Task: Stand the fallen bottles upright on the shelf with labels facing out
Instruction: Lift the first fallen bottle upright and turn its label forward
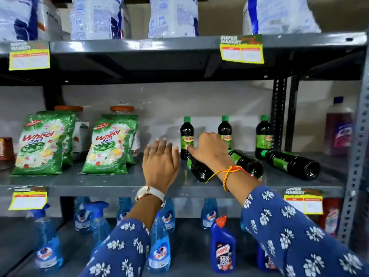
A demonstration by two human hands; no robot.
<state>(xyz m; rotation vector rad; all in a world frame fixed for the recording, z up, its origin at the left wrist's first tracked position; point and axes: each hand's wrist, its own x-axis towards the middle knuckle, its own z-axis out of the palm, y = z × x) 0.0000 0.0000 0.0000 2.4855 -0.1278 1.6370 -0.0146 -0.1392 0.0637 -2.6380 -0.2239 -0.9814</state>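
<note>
Middle shelf [119,182]: detergent packs [42,144] frame left, three upright bottles [186,136] centre-right at back, three fallen bottles [291,163] lying in front of them. Spray bottles [159,250] on shelf below, bags [171,17] on shelf above.

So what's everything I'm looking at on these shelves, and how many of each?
Standing dark bottles: three, green caps, middle shelf rear.
Fallen dark bottles: three, lying on middle shelf.
Detergent packs: green, two stacks, middle shelf left.
Pink bottle: one, far right.
White bags: several, top shelf.
Blue spray bottles: several, bottom shelf.
Blue cleaner bottle: one, red cap, bottom shelf.
Left hand: open, over shelf.
Right hand: at leftmost fallen bottle.
</note>
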